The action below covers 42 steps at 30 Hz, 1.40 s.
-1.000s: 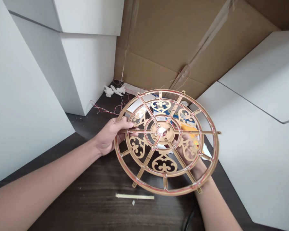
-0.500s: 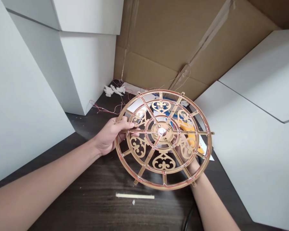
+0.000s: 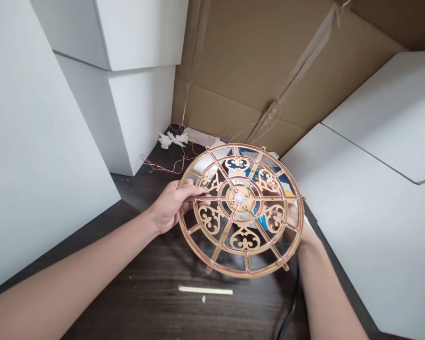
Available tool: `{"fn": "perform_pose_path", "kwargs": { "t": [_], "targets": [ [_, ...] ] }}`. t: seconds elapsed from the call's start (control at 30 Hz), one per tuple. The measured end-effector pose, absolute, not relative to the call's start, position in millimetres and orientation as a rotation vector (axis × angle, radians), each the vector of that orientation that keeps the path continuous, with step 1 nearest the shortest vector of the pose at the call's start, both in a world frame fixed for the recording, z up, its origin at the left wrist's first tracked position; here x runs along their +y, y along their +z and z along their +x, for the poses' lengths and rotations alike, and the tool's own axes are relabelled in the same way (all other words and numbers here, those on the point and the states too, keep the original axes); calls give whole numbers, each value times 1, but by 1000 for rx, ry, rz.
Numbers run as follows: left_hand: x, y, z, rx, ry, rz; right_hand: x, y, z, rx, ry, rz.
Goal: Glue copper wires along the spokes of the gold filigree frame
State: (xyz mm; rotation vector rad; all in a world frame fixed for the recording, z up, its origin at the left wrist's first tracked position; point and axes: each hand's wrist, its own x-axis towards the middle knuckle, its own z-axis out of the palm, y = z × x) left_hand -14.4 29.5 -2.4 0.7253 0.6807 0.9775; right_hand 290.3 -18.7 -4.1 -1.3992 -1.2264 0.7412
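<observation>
I hold a round golden fretwork wheel (image 3: 241, 210) with scroll ornaments, spokes and thin red wires along its rims, above a dark wooden table (image 3: 156, 293). My left hand (image 3: 172, 205) pinches the wheel's left rim, thumb on top. My right hand (image 3: 290, 215) is behind the wheel's right side, seen through the openings, its fingers curled round the rim. A yellow and blue object lies under the wheel, mostly hidden.
White boxes (image 3: 127, 94) stand at the left and white panels (image 3: 368, 198) at the right. Brown cardboard (image 3: 255, 66) closes the back. Red wires (image 3: 170, 163) and white scraps (image 3: 172, 138) lie at the far table end. A pale stick (image 3: 205, 290) lies near me, a black cable (image 3: 286, 316) beside it.
The wheel has moved slightly away from me and tilted flatter, looking smaller. My right hand has slid from under the wheel's lower part to its right rim.
</observation>
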Motion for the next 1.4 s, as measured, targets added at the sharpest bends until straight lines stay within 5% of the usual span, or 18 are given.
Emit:
{"fn": "perform_pose_path", "kwargs": {
  "t": [0.3,0.57,1.4],
  "targets": [
    [19,1,-12,611,991,851,-42,52,303,-1366,166,-1400],
    [17,-1,-11,589,983,903,-46,76,217,-2289,181,-1520],
    [19,-8,-6,572,984,997,-31,82,195,-2185,296,-2074]
  ]
}}
